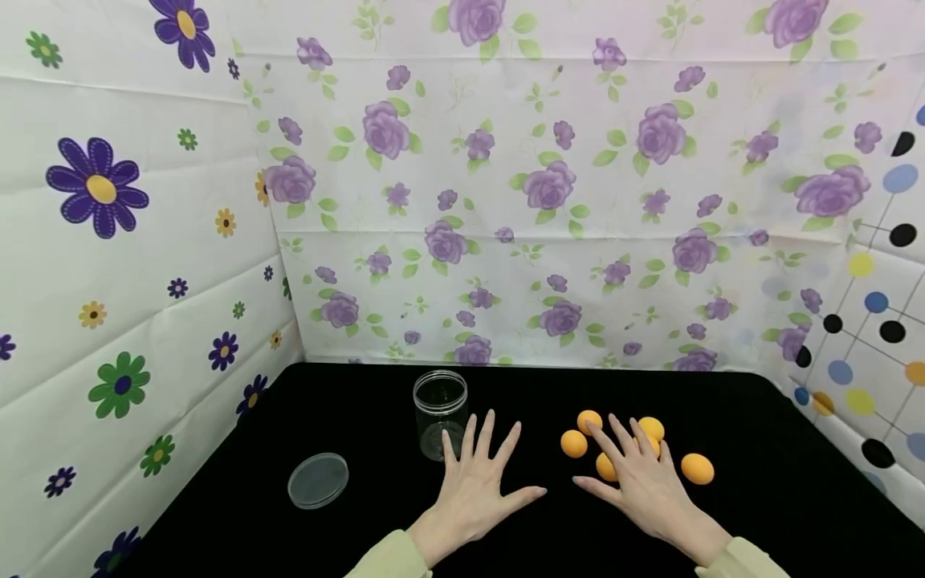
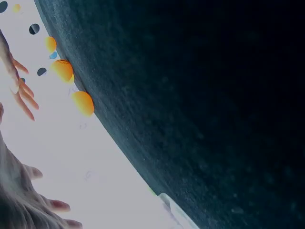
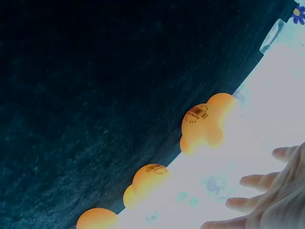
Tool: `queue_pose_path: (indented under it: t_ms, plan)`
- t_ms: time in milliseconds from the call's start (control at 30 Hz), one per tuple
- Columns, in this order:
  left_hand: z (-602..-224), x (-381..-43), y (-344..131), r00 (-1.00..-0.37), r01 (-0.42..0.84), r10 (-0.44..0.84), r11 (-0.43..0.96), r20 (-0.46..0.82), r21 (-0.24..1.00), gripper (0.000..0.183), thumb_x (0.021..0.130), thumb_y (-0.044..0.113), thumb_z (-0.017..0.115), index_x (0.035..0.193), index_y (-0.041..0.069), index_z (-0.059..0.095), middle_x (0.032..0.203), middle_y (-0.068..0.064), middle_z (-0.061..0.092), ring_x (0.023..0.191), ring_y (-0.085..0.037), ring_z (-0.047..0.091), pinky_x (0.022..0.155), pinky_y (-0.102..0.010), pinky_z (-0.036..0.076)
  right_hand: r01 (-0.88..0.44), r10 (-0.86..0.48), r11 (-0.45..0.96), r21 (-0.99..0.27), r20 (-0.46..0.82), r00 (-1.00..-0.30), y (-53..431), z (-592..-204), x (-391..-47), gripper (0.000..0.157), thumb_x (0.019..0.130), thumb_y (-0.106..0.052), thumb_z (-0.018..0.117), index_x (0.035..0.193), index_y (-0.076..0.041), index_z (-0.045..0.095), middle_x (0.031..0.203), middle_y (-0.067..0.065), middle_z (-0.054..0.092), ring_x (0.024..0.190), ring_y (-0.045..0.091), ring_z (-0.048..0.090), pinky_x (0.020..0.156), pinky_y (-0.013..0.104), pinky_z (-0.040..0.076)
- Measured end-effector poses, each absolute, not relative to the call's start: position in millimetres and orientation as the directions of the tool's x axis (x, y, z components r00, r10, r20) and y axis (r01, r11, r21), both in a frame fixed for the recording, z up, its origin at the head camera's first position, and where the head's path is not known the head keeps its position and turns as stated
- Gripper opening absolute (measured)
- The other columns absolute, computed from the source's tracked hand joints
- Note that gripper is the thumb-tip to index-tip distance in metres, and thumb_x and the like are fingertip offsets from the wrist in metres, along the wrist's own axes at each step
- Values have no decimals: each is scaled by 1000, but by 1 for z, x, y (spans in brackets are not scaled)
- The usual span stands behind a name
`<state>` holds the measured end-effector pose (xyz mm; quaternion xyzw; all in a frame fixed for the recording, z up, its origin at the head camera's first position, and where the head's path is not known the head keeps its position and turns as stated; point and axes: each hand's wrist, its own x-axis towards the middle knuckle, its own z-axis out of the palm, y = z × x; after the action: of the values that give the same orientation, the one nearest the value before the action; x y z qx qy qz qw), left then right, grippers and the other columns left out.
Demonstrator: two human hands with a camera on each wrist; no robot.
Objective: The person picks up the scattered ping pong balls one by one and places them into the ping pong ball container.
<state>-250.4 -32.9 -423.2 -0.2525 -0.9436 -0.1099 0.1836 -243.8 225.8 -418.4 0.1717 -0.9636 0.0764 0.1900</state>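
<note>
My left hand (image 1: 473, 488) is held with fingers spread, holding nothing, just in front of a clear plastic jar (image 1: 438, 425). The jar stands upright without a lid, and the left fingertips overlap its lower part in the head view. My right hand (image 1: 646, 488), also spread and free of any object, is over several orange table tennis balls (image 1: 574, 443), partly hiding some of them. Printed marks show on a ball (image 3: 198, 121) in the right wrist view. One ball (image 1: 697, 469) lies apart, right of the right hand. A round clear lid (image 1: 318, 482) lies left of the jar.
Everything rests on a black-covered table (image 1: 376, 530). Flower-patterned cloth (image 1: 506, 273) hangs behind it, with another flowered cloth (image 1: 166, 257) at the left and a dotted one (image 1: 867, 353) at the right.
</note>
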Motion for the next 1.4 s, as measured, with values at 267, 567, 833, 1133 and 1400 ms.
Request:
queue_pose_path:
  t_ms: [267, 567, 833, 1133, 1400]
  plan:
    - [-420, -252, -35, -789, 536, 446, 836, 423, 118, 84, 78, 77, 26, 145, 32, 5, 148, -12, 5, 131, -36, -1, 90, -68, 6, -370, -304, 925, -90, 411, -860, 231, -415, -243, 80, 80, -66, 46, 141, -17, 34, 139, 18, 30, 122, 43, 27, 82, 67, 26]
    - [-408, -256, -42, -755, 535, 388, 831, 529, 155, 87, 78, 74, 35, 146, 30, 4, 149, -10, -5, 132, -35, -5, 91, -67, 6, -392, -309, 913, -116, 432, -847, 238, -408, -244, 76, 82, -62, 49, 144, -24, 25, 138, 20, 30, 122, 44, 28, 81, 66, 28]
    - [-397, -264, -55, -762, 534, 340, 811, 551, 239, 86, 80, 70, 40, 146, 28, 4, 148, -8, -12, 131, -31, -11, 90, -67, 4, -386, -286, 908, -161, 435, -854, 245, -405, -248, 77, 83, -61, 49, 145, -24, 23, 138, 21, 30, 123, 42, 25, 84, 64, 27]
    - [-392, -274, -68, -761, 508, 273, 815, 589, 279, 90, 79, 70, 44, 146, 26, 4, 147, -11, -12, 131, -35, -6, 91, -66, 6, -390, -264, 899, -200, 463, -846, 254, -401, -249, 75, 83, -56, 54, 142, -16, 29, 138, 20, 29, 121, 44, 26, 83, 63, 29]
    - [-387, -283, -80, -806, 468, 209, 798, 553, 380, 91, 78, 69, 45, 146, 27, 1, 147, -13, -10, 131, -31, -11, 94, -63, 3, -390, -240, 889, -238, 482, -842, 263, -397, -253, 74, 83, -52, 56, 141, -12, 31, 137, 22, 29, 119, 45, 28, 80, 63, 31]
